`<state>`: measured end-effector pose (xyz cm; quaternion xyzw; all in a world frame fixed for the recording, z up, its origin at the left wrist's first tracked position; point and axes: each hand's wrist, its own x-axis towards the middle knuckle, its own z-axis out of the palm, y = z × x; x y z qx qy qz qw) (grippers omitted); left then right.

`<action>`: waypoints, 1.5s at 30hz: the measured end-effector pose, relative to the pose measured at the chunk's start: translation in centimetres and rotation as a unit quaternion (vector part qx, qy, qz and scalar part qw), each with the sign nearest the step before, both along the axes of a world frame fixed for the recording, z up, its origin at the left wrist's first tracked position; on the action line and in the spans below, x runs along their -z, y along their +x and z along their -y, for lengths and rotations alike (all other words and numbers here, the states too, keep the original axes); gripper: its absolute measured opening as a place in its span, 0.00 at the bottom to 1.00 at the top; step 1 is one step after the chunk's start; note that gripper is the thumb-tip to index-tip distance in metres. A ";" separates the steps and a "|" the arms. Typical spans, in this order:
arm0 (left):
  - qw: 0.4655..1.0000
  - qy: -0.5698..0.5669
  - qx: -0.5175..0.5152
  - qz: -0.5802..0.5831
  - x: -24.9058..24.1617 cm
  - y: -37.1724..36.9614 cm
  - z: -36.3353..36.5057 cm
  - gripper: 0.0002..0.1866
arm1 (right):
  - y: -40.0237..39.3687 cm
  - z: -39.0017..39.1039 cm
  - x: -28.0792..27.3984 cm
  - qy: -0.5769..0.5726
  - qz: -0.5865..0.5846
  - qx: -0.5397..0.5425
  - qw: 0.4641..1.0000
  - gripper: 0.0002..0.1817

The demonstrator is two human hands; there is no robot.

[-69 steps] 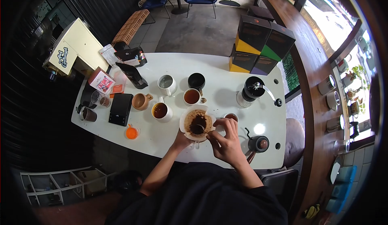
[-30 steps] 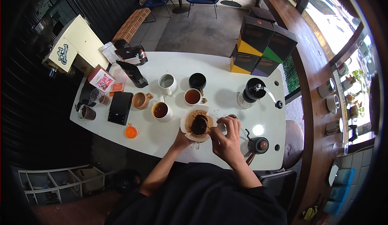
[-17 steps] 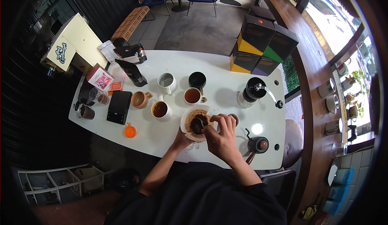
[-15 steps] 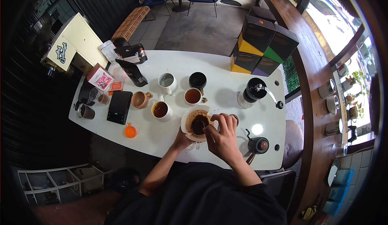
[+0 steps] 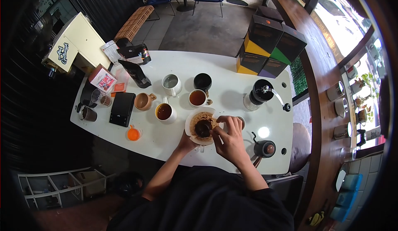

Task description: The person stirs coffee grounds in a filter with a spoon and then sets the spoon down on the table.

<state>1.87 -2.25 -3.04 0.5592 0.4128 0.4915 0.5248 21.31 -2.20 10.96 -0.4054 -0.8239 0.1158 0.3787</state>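
Note:
A paper coffee filter [image 5: 192, 123] lined with wet brown grounds [image 5: 202, 128] sits in a dripper near the table's front edge. My left hand [image 5: 186, 141] is wrapped around the dripper's lower left side, its fingers partly hidden underneath. Over the filter's right side, my right hand [image 5: 230, 139] is closed in a pinch with the fingertips at the grounds; I cannot tell what it holds. Behind the filter stand a cup of reddish-brown liquid [image 5: 197, 98] and a white mug [image 5: 167, 114] of amber liquid. A small cup [image 5: 241, 122] is partly covered by my right hand.
To the right are a hand grinder [image 5: 261, 92] and a gooseneck kettle [image 5: 265, 149]. A black scale [image 5: 122, 109], a brown cup [image 5: 143, 101] and an orange scoop [image 5: 133, 134] lie left. Black boxes [image 5: 269, 44] are stacked at the back right; coffee bags [image 5: 136, 74] stand back left.
My right hand has shifted slightly at the filter, its fingertips now a little further right over the grounds. My left hand keeps its hold on the dripper.

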 end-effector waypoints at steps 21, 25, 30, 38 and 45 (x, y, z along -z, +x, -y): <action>1.000 0.010 -0.008 -0.015 0.2 0.0 0.3 0.36 | 0.0 -0.2 0.2 -0.001 -0.021 0.019 1.000 0.06; 1.000 -0.018 0.003 0.005 0.5 -0.2 0.2 0.35 | 0.1 -0.2 0.4 -0.005 -0.023 0.011 1.000 0.05; 1.000 -0.011 -0.008 0.022 0.4 0.1 0.4 0.35 | 0.3 -0.3 0.3 0.013 -0.005 0.016 1.000 0.05; 1.000 0.007 0.004 -0.019 1.0 -0.3 0.3 0.37 | 0.6 -0.3 0.0 -0.024 -0.025 -0.010 0.999 0.06; 0.999 0.017 0.029 -0.009 0.2 -0.3 0.0 0.39 | 0.8 -0.6 0.4 -0.033 -0.019 -0.007 0.999 0.06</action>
